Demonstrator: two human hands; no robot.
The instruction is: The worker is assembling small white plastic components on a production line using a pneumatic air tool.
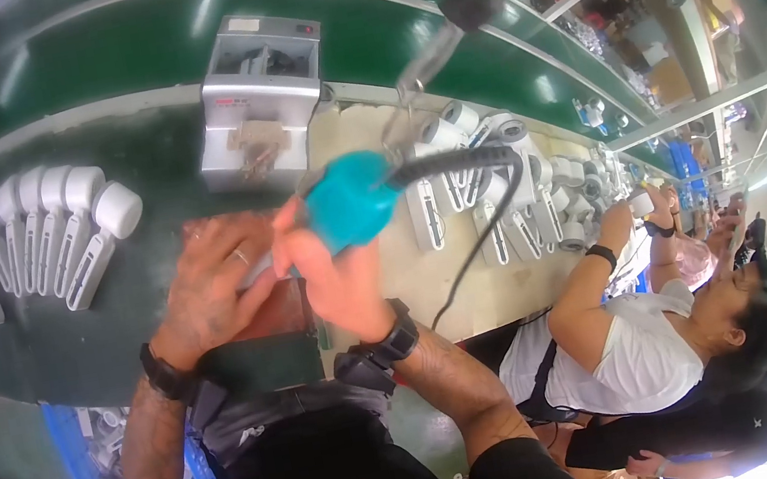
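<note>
My right hand is wrapped round a teal electric screwdriver, whose black cable runs off to the right. The tool lies tilted, its front end toward my left hand. Curled fingers of that left hand hold a pale plastic part, mostly hidden by both hands and blurred. Beneath the hands lies a reddish-brown pad at the near side of the bench.
A grey screw feeder stands behind my hands. White slotted-handle units are lined up at the left; several more crowd the right. A blue crate sits below the bench. Co-workers are close on the right.
</note>
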